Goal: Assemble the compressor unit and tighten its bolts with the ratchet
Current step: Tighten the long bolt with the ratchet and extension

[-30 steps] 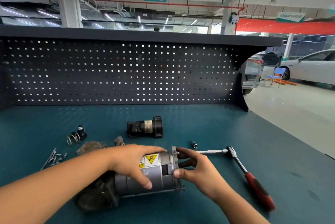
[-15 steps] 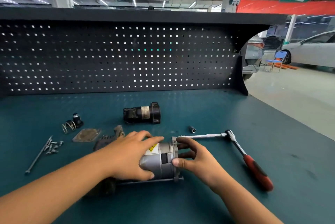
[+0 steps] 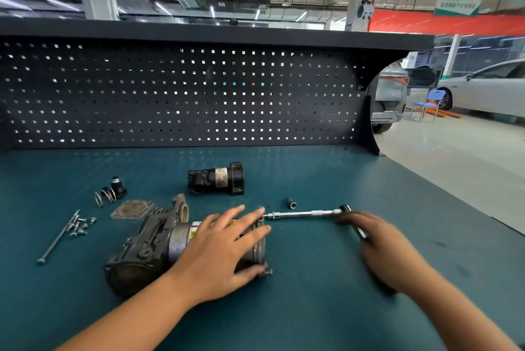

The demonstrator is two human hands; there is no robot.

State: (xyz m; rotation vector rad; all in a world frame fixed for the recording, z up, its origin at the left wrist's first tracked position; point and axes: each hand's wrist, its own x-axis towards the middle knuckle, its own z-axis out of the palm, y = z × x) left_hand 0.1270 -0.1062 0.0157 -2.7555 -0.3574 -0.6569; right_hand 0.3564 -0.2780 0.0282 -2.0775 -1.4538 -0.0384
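Note:
The compressor unit (image 3: 147, 245) lies on its side on the teal bench, with its dirty dark casting to the left and its silver body to the right. My left hand (image 3: 218, 248) rests on the silver body, fingers spread and straight. The ratchet (image 3: 306, 212) lies to the right, its chrome extension pointing at the compressor's end flange. My right hand (image 3: 389, 254) is blurred and lies over the ratchet's handle, fingers stretched toward its head. The red grip is hidden under that hand.
Behind the compressor sit a black cylindrical part (image 3: 216, 181) and a small loose socket (image 3: 291, 203). To the left are a spring (image 3: 105, 197), a gasket plate (image 3: 132, 209), several short bolts (image 3: 81, 227) and a long bolt (image 3: 56, 239). A pegboard (image 3: 181, 94) closes the back.
My right hand left the compressor's end flange and moved right onto the ratchet. My left hand's fingers straightened on the silver body. The view tilted down a little.

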